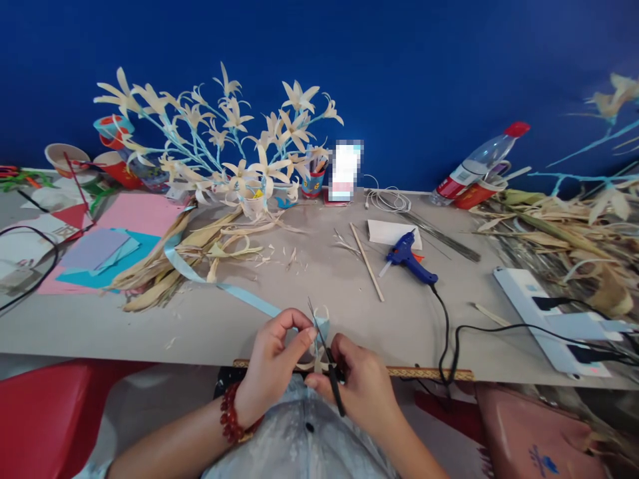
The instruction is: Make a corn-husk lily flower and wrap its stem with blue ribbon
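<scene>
At the table's front edge, my left hand is closed in a pinch, with thumb and index finger on a light blue ribbon. The ribbon trails back left over the table to a bundle of dry husks. My right hand is wrapped round the dark handles of scissors, whose blades point up and away beside my left fingertips. Between the hands is a small husk piece with blue ribbon near it; my fingers hide part of it.
Husk flowers stand at the back left. A blue glue gun and a wooden stick lie right of centre. Its black cord runs by a white power strip. A bottle leans at the back right.
</scene>
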Demonstrator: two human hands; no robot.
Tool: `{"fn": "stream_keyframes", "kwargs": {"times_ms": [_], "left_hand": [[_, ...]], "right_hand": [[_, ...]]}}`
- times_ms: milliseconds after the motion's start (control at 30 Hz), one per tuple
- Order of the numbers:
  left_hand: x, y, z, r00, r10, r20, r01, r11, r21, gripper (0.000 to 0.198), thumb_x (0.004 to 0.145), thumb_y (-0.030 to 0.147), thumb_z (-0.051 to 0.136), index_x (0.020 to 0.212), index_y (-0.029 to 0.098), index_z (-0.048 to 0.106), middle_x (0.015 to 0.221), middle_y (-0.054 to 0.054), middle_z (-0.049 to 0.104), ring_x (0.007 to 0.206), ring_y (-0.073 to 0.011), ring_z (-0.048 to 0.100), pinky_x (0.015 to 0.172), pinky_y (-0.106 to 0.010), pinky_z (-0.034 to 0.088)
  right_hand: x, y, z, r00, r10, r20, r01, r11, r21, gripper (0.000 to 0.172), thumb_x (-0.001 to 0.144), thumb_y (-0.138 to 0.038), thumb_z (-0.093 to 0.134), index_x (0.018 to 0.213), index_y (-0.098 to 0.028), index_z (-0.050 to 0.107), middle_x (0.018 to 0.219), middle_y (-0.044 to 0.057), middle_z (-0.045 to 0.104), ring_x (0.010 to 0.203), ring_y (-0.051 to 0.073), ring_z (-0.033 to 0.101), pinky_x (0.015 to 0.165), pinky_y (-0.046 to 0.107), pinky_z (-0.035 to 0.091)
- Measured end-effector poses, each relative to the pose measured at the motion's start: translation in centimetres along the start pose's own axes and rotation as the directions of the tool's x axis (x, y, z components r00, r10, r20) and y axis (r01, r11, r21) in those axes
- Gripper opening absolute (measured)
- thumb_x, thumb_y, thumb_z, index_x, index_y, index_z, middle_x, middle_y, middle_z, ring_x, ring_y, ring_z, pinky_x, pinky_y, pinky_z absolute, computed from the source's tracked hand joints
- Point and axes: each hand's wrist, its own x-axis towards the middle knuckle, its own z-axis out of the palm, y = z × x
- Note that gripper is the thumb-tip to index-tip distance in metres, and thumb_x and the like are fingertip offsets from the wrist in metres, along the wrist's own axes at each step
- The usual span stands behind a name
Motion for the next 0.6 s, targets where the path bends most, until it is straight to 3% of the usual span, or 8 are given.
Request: {"fn": "stream_keyframes", "kwargs": {"times_ms": [333, 600], "left_hand": [[0.11, -0.06, -0.17, 1.000, 0.021, -0.012, -0.021, 1.000, 0.022, 0.017, 0.086, 0.033, 0.058, 0.078, 0.018, 0.056, 0.070, 0.001, 0.052, 0.064, -0.0120, 0.046, 0.061, -0.024, 0.038], [0.15, 0.39, -0.18, 0.999, 0.038, 0.039, -0.037, 0.999, -0.015, 0.016, 0.085, 0.030, 0.058, 0.075, 0.018, 0.054, 0.070, 0.001, 0.051, 0.065, -0.0123, 0.046, 0.062, -0.024, 0.038]], "right_hand": [[0.27, 0.20, 0.22, 1.000, 0.012, -0.009, -0.011, 0.999, 0.035, 0.052, 0.068, -0.064, 0.063, 0.062, -0.022, 0.033, 0.051, -0.006, 0.036, 0.047, 0.011, 0.034, 0.047, 0.022, 0.018], [0.60, 0.24, -0.50, 0.995, -0.046, 0.091, 0.029, 0.983, 0.182, 0.052, 0.067, -0.063, 0.066, 0.065, -0.022, 0.034, 0.056, -0.007, 0.033, 0.052, 0.010, 0.029, 0.047, 0.022, 0.020]]}}
